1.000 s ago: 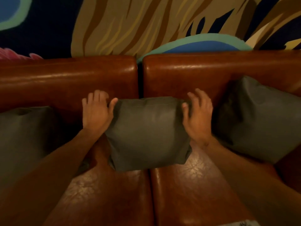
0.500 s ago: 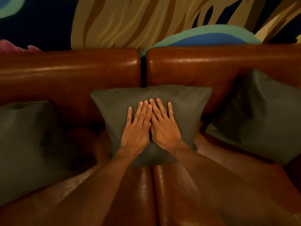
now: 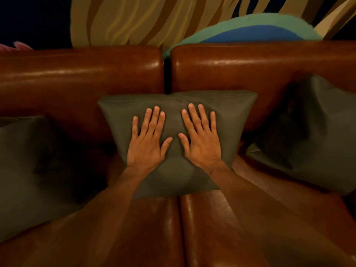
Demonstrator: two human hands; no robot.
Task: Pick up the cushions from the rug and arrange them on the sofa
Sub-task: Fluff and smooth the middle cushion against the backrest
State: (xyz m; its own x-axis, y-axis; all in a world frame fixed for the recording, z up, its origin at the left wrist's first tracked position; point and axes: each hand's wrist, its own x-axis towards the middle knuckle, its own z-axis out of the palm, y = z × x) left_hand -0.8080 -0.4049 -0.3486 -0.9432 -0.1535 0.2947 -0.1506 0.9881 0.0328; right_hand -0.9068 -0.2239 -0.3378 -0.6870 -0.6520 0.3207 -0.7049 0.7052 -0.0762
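Middle cushion point(image 3: 231, 120), grey-green, standing on the seat of the brown leather sofa point(image 3: 81, 78) and leaning against its backrest, centred over the gap between the two back sections. Left hand point(image 3: 147, 143) and right hand point(image 3: 201, 140) lie flat on the cushion's front, palms down, fingers spread, grasping nothing; the hands are near each other but apart. Left cushion point(image 3: 25, 170) and right cushion point(image 3: 316, 135) rest at either side. Patterned wall point(image 3: 125, 18) behind the sofa.

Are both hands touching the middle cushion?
Touching. The head view shows the left hand and right hand lying flat, fingers spread, on the middle cushion, with the fabric dented around them.
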